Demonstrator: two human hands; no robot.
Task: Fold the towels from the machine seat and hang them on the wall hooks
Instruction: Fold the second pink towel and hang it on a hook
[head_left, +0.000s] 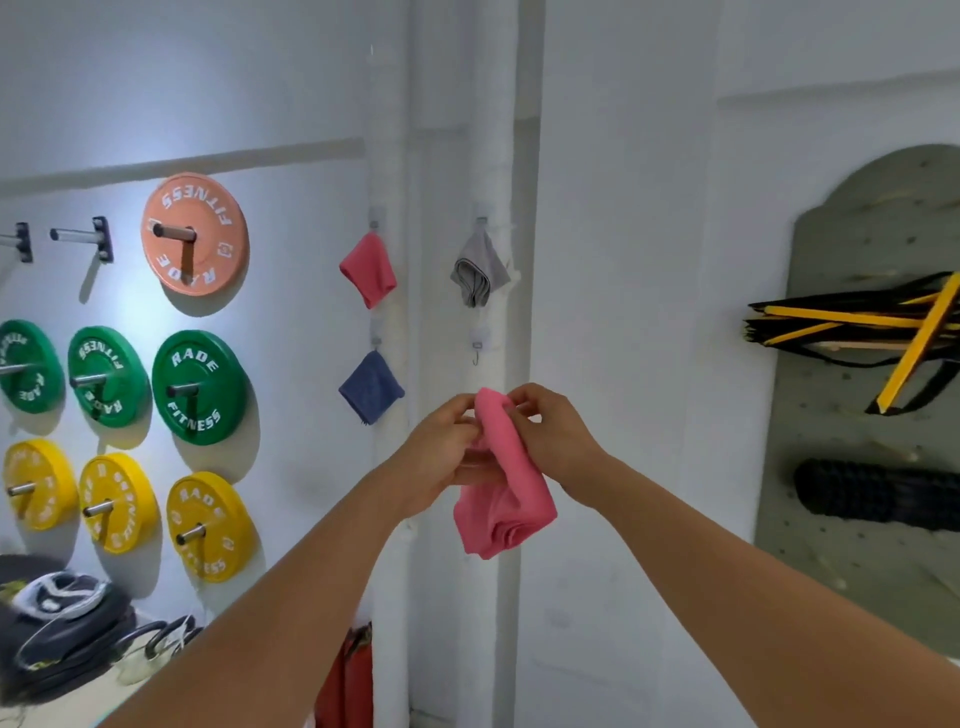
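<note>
A folded pink towel (506, 483) hangs between my two hands in front of the white wall. My left hand (441, 457) pinches its upper left edge, and my right hand (550, 436) pinches its top corner. Just above them is a bare metal wall hook (475, 353). Three other hooks carry folded towels: a red one (370, 268), a grey one (480, 270) and a blue one (371, 387).
Orange (195, 235), green (200, 387) and yellow (208, 525) weight plates sit on wall pegs at left. A grey pegboard (872, 426) at right holds black-and-yellow straps (857, 322) and a black roller (878, 493). Dark gear lies at lower left.
</note>
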